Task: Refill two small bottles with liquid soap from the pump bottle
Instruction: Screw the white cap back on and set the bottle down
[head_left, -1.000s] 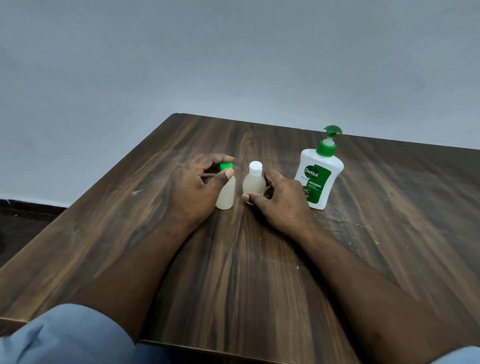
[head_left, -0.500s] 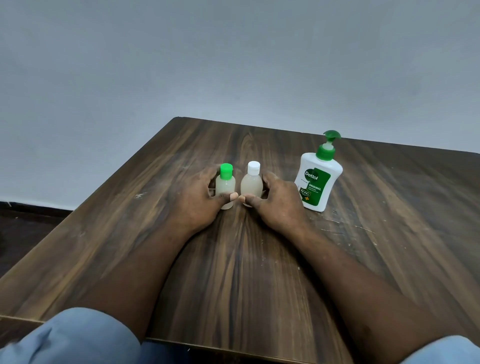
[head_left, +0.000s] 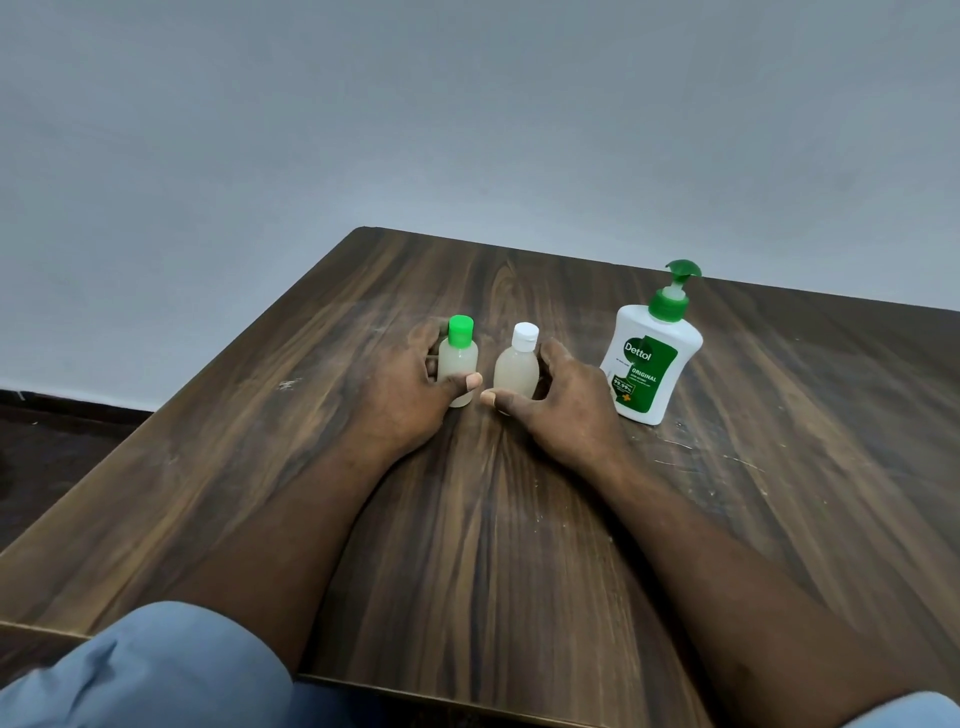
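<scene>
a: what is held, and where?
b: the left hand (head_left: 405, 395) curls round the green-capped bottle (head_left: 458, 364), the right hand (head_left: 566, 405) round the white-capped bottle (head_left: 516, 371) (both upright, capped, slightly apart), on the table (head_left: 467, 545). the pump bottle (head_left: 649, 358) stands just beside the right hand.

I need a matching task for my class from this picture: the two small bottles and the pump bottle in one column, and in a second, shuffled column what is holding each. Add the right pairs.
Column A
1. green-capped bottle
2. white-capped bottle
3. pump bottle

Column B
a. gripped by no hand, standing furthest right
b. gripped by the left hand
c. gripped by the right hand

Pairs: 1-b, 2-c, 3-a
</scene>
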